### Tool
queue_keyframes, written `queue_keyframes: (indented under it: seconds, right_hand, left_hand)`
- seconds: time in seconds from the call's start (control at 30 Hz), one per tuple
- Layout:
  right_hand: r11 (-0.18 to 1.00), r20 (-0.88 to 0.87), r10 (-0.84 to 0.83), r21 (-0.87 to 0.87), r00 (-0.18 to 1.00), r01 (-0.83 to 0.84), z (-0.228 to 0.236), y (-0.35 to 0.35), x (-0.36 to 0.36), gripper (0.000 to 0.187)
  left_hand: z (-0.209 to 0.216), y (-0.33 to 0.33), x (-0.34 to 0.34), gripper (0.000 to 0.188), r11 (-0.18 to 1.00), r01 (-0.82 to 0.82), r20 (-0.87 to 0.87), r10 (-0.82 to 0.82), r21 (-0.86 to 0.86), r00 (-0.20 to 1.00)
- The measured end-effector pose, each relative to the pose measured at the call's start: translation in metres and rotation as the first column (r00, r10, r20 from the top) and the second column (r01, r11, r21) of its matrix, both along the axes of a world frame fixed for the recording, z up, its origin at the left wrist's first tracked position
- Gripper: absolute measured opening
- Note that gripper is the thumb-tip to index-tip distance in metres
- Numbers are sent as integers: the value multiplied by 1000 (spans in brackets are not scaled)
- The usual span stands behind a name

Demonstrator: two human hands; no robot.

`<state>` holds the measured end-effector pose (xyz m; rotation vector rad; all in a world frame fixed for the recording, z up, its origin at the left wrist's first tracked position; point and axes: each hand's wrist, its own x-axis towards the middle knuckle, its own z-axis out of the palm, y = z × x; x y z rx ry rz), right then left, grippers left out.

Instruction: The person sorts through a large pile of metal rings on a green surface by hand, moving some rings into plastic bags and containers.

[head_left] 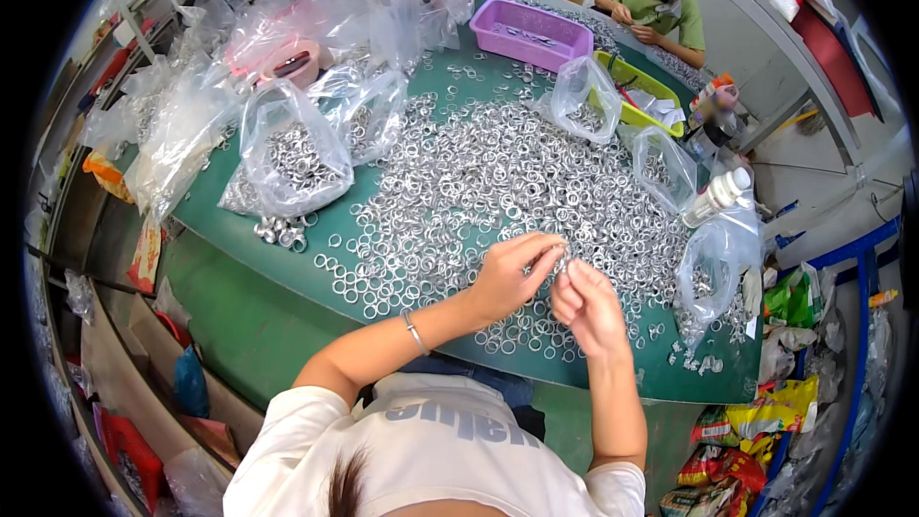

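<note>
A wide heap of loose silver rings [479,163] covers the middle of the green table [258,254]. Over its near side my two hands are raised, fingertips almost meeting. My left hand [517,276] is closed in a pinch of thumb and forefinger; what lies in it is too small to make out. In the fingertips of my right hand [588,303] a small silver piece [562,264] shows, apparently a ring, partly hidden by the fingers. Flat rings lie below and beside both hands.
Clear bags of rings [297,158] stand at the left, another bag [706,278] at the right beside a white bottle [718,195]. Farther back are a purple basin [531,33] and a yellow-green tray [637,86]. A co-worker [661,5] sits at the far right.
</note>
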<state>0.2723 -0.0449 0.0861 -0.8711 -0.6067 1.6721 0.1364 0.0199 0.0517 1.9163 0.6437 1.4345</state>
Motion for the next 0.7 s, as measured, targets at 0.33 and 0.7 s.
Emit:
queue_keyframes:
  seconds: [0.33, 0.7]
  right_hand:
    - [999, 644, -15, -11, 764, 30, 16, 92, 65, 26]
    - [969, 834, -165, 39, 527, 243, 30, 267, 229, 29]
  left_hand:
    - [-15, 65, 22, 24, 881, 171, 101, -140, -442, 985]
    - [-54, 67, 12, 16, 969, 47, -224, -103, -243, 969]
